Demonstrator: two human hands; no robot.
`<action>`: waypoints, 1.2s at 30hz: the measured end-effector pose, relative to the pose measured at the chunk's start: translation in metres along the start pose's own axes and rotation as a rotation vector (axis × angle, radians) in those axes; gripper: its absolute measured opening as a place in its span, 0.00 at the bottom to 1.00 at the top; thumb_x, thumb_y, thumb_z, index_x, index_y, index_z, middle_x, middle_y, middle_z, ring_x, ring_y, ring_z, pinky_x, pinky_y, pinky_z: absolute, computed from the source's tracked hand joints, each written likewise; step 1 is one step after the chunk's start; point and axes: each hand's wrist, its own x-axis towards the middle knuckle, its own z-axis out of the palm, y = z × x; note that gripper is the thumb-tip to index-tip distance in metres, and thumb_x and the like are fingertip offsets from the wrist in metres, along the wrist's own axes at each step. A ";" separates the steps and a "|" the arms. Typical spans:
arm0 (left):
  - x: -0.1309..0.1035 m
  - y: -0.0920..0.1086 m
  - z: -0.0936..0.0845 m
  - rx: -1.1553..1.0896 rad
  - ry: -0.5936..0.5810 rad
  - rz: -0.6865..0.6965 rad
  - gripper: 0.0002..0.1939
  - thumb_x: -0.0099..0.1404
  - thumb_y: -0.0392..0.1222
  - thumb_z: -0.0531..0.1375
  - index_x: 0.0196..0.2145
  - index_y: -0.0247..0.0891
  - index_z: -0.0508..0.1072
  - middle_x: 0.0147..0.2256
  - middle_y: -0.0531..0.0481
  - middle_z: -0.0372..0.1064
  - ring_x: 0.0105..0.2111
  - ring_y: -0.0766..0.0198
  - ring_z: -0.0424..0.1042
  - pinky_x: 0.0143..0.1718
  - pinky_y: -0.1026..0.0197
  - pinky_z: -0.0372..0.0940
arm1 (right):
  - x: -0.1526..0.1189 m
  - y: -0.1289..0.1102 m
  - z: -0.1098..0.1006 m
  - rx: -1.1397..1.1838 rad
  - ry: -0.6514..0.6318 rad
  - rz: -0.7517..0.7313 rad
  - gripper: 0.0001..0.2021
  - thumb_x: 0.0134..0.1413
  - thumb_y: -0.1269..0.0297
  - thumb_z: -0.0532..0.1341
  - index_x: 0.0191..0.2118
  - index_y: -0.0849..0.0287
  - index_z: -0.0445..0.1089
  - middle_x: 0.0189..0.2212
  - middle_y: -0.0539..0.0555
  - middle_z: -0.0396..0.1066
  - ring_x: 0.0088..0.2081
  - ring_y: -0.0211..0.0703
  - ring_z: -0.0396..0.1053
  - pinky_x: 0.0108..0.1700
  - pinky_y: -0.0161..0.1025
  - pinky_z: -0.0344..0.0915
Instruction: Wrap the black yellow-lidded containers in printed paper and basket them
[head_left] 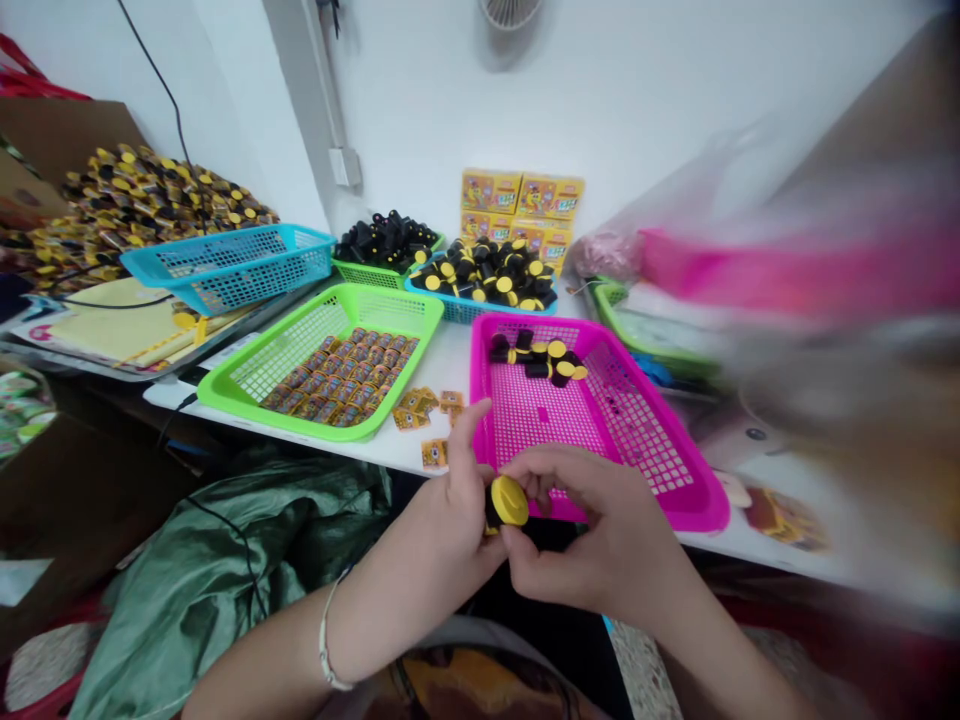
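Observation:
A small black cylinder with a yellow cap (510,500) is held between both hands, in front of the pink basket's near edge. My left hand (457,510) closes around its black body, the index finger pointing up. With thumb and fingertips, my right hand (592,520) pinches at the cap's right side. Several similar black and yellow pieces (551,358) lie at the far end of the pink basket (480,420). Left of my hands, loose printed labels (416,407) rest on the white table (390,450).
A green basket (217,395) holds rows of labelled pieces. Behind stand a blue basket (450,308) of capped pieces, a green basket (367,273) of black parts and yellow printed boxes (517,200). An elongated blue basket (262,265) sits left, before a large heap (150,195). Blurred plastic hangs right.

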 end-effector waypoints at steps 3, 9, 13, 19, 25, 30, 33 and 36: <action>-0.001 0.001 0.000 0.049 0.005 -0.001 0.54 0.54 0.22 0.57 0.71 0.37 0.34 0.36 0.46 0.74 0.30 0.58 0.74 0.32 0.60 0.67 | -0.003 -0.006 0.002 -0.059 0.046 -0.005 0.14 0.33 0.73 0.62 0.33 0.54 0.71 0.23 0.44 0.70 0.23 0.35 0.67 0.25 0.31 0.66; -0.003 -0.003 -0.001 0.143 -0.007 0.012 0.50 0.57 0.24 0.56 0.70 0.39 0.33 0.36 0.48 0.74 0.33 0.57 0.76 0.35 0.57 0.69 | 0.002 0.001 -0.002 0.119 -0.101 0.143 0.08 0.43 0.70 0.69 0.34 0.55 0.76 0.26 0.47 0.75 0.25 0.36 0.70 0.27 0.32 0.68; -0.001 -0.003 -0.003 0.087 0.022 -0.015 0.49 0.62 0.30 0.59 0.70 0.39 0.32 0.36 0.48 0.75 0.32 0.57 0.76 0.34 0.58 0.69 | 0.003 0.018 -0.003 0.243 -0.211 0.178 0.15 0.47 0.51 0.75 0.36 0.54 0.77 0.28 0.49 0.77 0.28 0.39 0.73 0.29 0.35 0.71; 0.002 0.011 -0.012 -0.470 -0.025 -0.105 0.49 0.64 0.33 0.61 0.70 0.42 0.31 0.26 0.61 0.66 0.23 0.69 0.66 0.25 0.69 0.61 | -0.014 0.023 0.007 -0.045 -0.010 -0.442 0.32 0.58 0.49 0.68 0.63 0.57 0.62 0.56 0.61 0.71 0.59 0.49 0.70 0.61 0.44 0.70; -0.001 0.017 -0.016 -0.892 -0.264 -0.209 0.46 0.60 0.28 0.65 0.69 0.42 0.48 0.25 0.63 0.61 0.21 0.76 0.59 0.24 0.74 0.56 | -0.021 0.019 0.022 -0.053 0.071 -0.554 0.25 0.63 0.68 0.62 0.63 0.59 0.60 0.51 0.59 0.73 0.59 0.45 0.70 0.62 0.41 0.70; -0.003 0.016 -0.012 -1.045 -0.388 -0.223 0.46 0.55 0.27 0.67 0.66 0.45 0.55 0.32 0.60 0.64 0.24 0.77 0.61 0.25 0.75 0.58 | -0.020 0.017 0.023 -0.033 0.141 -0.635 0.19 0.66 0.60 0.60 0.59 0.63 0.64 0.47 0.60 0.74 0.55 0.46 0.72 0.60 0.42 0.72; -0.004 0.017 -0.008 -0.958 -0.314 -0.165 0.52 0.51 0.22 0.67 0.66 0.49 0.52 0.37 0.58 0.66 0.31 0.74 0.67 0.32 0.73 0.64 | -0.020 0.016 0.019 -0.104 0.125 -0.694 0.13 0.68 0.63 0.57 0.53 0.65 0.68 0.44 0.58 0.75 0.56 0.46 0.71 0.63 0.44 0.70; -0.003 0.018 -0.006 -0.875 -0.271 -0.146 0.58 0.48 0.20 0.69 0.67 0.52 0.46 0.41 0.56 0.67 0.36 0.70 0.71 0.39 0.69 0.68 | -0.021 0.017 0.012 -0.126 0.054 -0.701 0.11 0.70 0.70 0.54 0.51 0.64 0.70 0.44 0.57 0.77 0.59 0.46 0.69 0.65 0.45 0.68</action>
